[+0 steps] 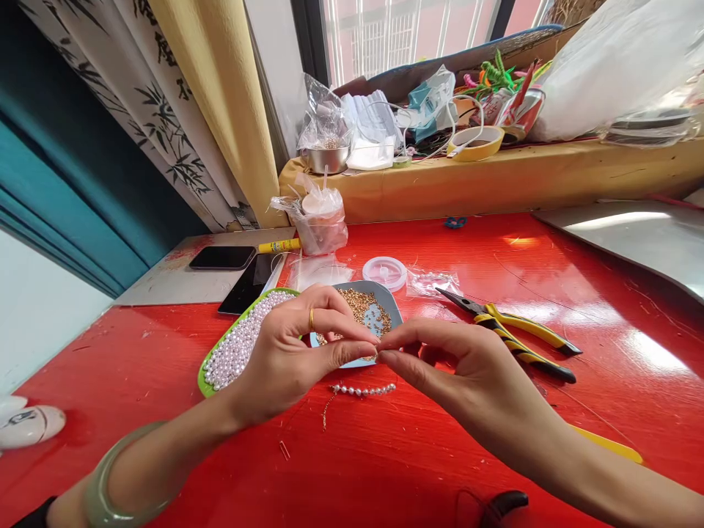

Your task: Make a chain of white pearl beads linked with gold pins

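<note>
My left hand (300,345) and my right hand (462,367) meet at the fingertips, each in a pinch of thumb and forefinger. Whatever lies between them is too small to make out. Behind the fingertips is a blue-grey dish (394,302) of gold beads (360,304), partly hidden by my hands. To its left, a green tray (204,381) holds white pearl beads (242,341), partly behind my left hand. Just below the fingertips is a short strand of pearl beads (366,391) with a thin gold chain (325,414) at its left end.
Yellow-and-black pliers (517,334) lie right of the dish. Behind it are a round clear lid (385,273) and a small plastic bag (433,283). Phones (223,257), a glue stick (279,246) and a wrapped cup (323,216) stand back left. A cluttered ledge (418,176) runs behind.
</note>
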